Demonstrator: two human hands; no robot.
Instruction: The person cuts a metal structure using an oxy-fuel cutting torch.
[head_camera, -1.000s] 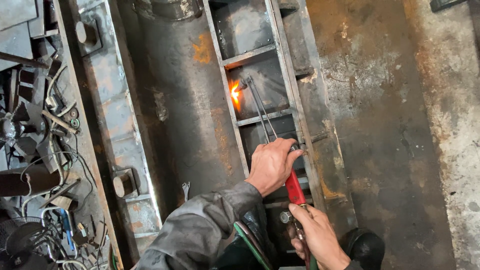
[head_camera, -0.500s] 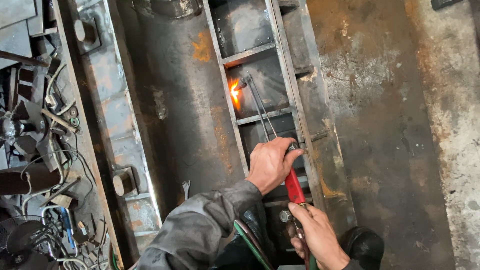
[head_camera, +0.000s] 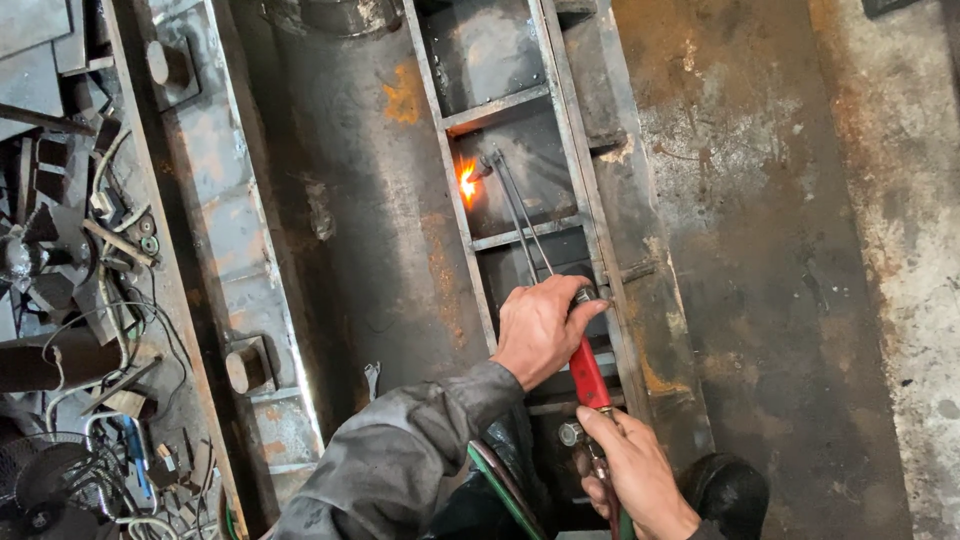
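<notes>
My left hand (head_camera: 540, 328) grips the front of a gas cutting torch, just ahead of its red handle (head_camera: 588, 375). My right hand (head_camera: 628, 470) holds the rear of the same torch, near its valve knob (head_camera: 570, 433). The torch's thin metal tubes (head_camera: 520, 215) run away from me to the tip, where an orange flame (head_camera: 467, 182) burns against the left rail of a ladder-like steel frame (head_camera: 455, 200). A grey jacket sleeve (head_camera: 400, 460) covers my left arm. Green and dark hoses (head_camera: 500, 485) trail back from the torch.
A large rusty steel cylinder (head_camera: 350, 200) lies left of the frame. Further left runs a steel beam with bolted brackets (head_camera: 245, 365). Scrap metal, cables and a fan (head_camera: 60, 300) pile at the far left. Stained concrete floor (head_camera: 800, 250) spreads to the right. My dark shoe (head_camera: 725, 490) is at the bottom.
</notes>
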